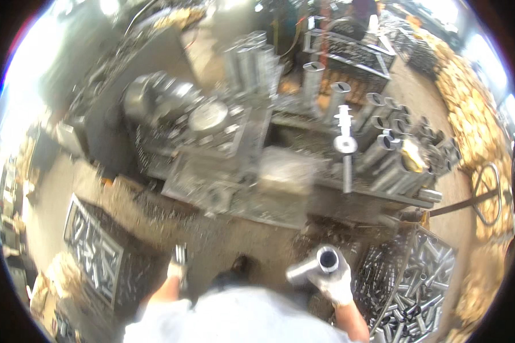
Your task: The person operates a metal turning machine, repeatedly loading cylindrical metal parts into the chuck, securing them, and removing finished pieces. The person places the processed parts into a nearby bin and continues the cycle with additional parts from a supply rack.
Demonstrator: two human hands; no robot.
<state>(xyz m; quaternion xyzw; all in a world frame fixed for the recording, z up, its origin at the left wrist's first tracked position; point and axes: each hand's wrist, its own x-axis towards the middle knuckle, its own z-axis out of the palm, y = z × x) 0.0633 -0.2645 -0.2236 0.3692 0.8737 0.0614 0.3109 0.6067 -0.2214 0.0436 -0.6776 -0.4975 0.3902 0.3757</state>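
Observation:
My right hand [339,288], in a white glove, is wrapped round a shiny metal tube [304,272] low in front of my body. A round open tube end [328,259] faces up there; whether it belongs to the same tube or a second one, I cannot tell. At the left, my left hand [176,270], also gloved, is closed on a short, slim metal tube [181,252] that points away from me. The glove hides its lower part, and motion blurs it. Both hands are apart from the machine bench.
Ahead stands a machine with a metal table [212,188]. Several upright tubes [383,150] crowd its right side. A bin of short tubes [423,291] stands at right, another bin [94,254] at left. A long bar with a loop handle [486,194] juts in from the right.

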